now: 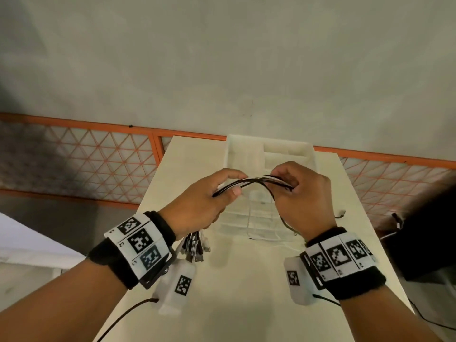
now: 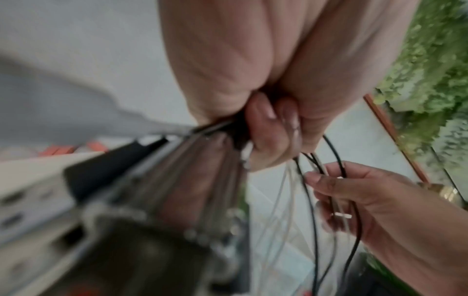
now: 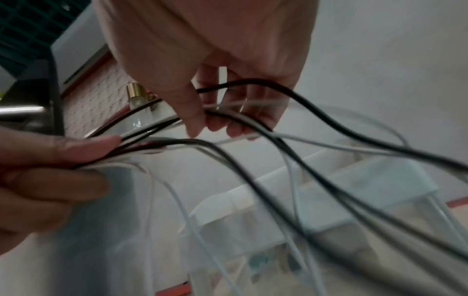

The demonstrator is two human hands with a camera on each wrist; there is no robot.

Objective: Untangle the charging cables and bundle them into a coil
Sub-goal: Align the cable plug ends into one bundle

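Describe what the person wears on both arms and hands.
Both forearms are bare, with no sleeves and no gloves on the left hand or right hand. Each wrist carries a black band topped with white panels printed with black square markers. A white marked camera box hangs under each wrist, trailing a thin dark cable.

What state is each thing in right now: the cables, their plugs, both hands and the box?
cables: black and white, gathered, held up between both hands, rest hanging loose, not coiled.
plugs: bunched, hanging below the left hand.
left hand: fingers curled round the cables.
right hand: pinching the cables.
box: white, open, on the table.
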